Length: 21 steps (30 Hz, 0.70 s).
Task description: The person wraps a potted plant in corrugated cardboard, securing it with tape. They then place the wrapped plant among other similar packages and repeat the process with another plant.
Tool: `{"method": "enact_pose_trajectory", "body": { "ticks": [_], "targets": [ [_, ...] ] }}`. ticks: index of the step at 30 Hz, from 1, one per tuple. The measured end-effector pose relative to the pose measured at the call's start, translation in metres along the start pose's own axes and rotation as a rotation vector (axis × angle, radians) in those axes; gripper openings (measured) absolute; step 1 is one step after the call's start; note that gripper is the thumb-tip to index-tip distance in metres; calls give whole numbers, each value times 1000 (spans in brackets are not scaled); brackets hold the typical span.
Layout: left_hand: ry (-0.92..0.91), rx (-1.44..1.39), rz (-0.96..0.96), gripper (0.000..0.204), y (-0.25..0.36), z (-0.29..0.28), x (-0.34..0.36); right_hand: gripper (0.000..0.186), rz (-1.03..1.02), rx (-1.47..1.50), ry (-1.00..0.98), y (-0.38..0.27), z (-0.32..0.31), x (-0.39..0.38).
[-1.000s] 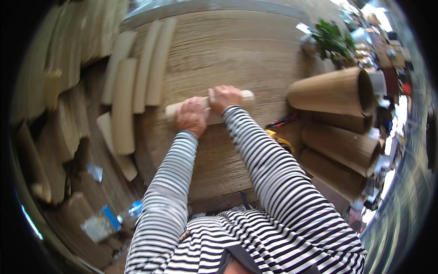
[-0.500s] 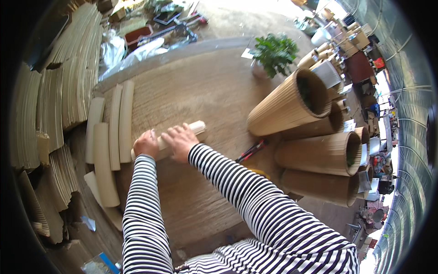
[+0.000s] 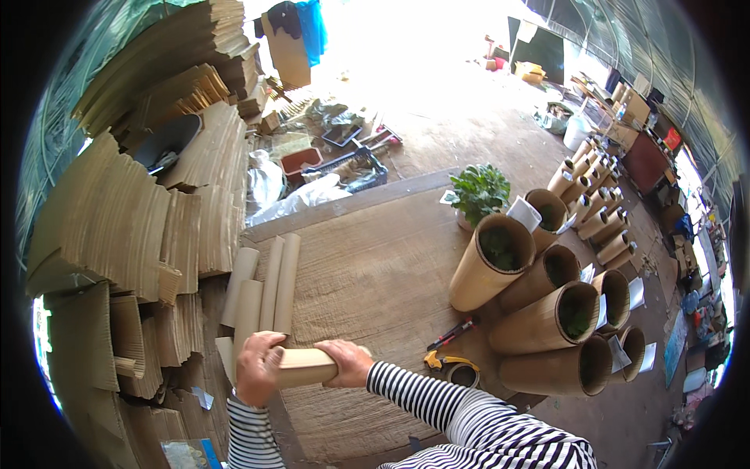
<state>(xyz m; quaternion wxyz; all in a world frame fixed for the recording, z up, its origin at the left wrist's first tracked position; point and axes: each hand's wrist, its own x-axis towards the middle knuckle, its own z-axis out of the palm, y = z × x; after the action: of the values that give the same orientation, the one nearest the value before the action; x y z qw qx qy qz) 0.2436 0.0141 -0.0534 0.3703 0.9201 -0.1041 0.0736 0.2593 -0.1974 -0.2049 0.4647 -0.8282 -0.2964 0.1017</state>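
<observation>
A rolled piece of cardboard (image 3: 306, 367) lies crosswise between my two hands, close to me over the table. My left hand (image 3: 259, 369) is closed around its left end, slightly blurred. The roll's right end is in my right hand (image 3: 348, 364), with the fingers curled over it. Just beyond my left hand, several similar tan cardboard rolls (image 3: 286, 285) lie side by side along the table's left edge. My palms and the ends of the held roll are mostly hidden.
On the wooden table (image 3: 367, 258), several cardboard tubes with plants (image 3: 539, 316) stand at the right. Nearby lie a red-and-black tool (image 3: 451, 334), a yellow-handled tool (image 3: 444, 360) and a tape roll (image 3: 463, 376). A leafy potted plant (image 3: 480, 190) stands behind. Stacked cardboard sheets (image 3: 117, 227) rise at the left.
My hands have moved apart to the two ends of the roll, which now sits nearer to me. The view has tilted up, showing more of the far room.
</observation>
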Motion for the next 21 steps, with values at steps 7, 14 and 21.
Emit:
{"method": "enact_pose_trajectory", "body": {
  "ticks": [7, 14, 21],
  "targets": [
    [-50, 400, 139, 39, 36, 86, -16, 82, 148, 163, -145, 61, 38, -22],
    [-103, 236, 220, 50, 21, 78, -18, 32, 85, 241, -200, 31, -39, -10],
    [368, 52, 550, 35, 68, 66, -12, 20, 647, 974, 467, 33, 2, -3]
  ]
}}
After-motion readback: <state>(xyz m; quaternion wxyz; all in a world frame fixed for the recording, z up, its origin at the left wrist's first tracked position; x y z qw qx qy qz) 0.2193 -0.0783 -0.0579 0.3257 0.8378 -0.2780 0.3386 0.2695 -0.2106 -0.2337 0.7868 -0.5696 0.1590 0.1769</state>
